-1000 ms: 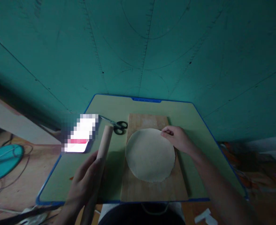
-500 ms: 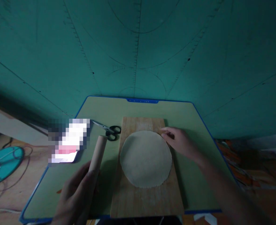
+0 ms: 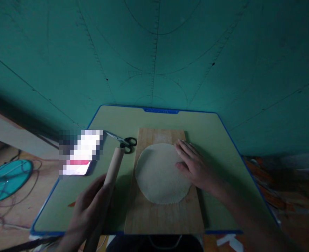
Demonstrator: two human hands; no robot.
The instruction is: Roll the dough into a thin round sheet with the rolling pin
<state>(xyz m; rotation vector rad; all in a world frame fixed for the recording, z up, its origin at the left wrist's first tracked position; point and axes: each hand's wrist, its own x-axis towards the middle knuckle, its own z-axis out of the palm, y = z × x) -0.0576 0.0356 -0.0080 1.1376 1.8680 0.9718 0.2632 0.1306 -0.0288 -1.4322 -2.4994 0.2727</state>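
Note:
A flat round sheet of dough (image 3: 159,175) lies on a wooden cutting board (image 3: 165,220) in the middle of the small table. My right hand (image 3: 190,161) rests palm down over the dough's upper right edge, its fingers stretched out toward the far side. To the left of the board, my left hand (image 3: 91,199) is wrapped round a wooden rolling pin (image 3: 114,164). The pin is held tilted above the table, its far end near the handles of the scissors (image 3: 128,143).
A lit, blurred-out screen (image 3: 84,150) stands at the table's left edge. The table (image 3: 209,129) has a blue rim and sits against a green wall (image 3: 154,52) with drawn lines. A turquoise round object with cables (image 3: 9,180) is on the floor at left.
My right hand has gone from pinching near the dough's upper right edge to lying flat over it. My left hand still holds the rolling pin. The view has shifted slightly.

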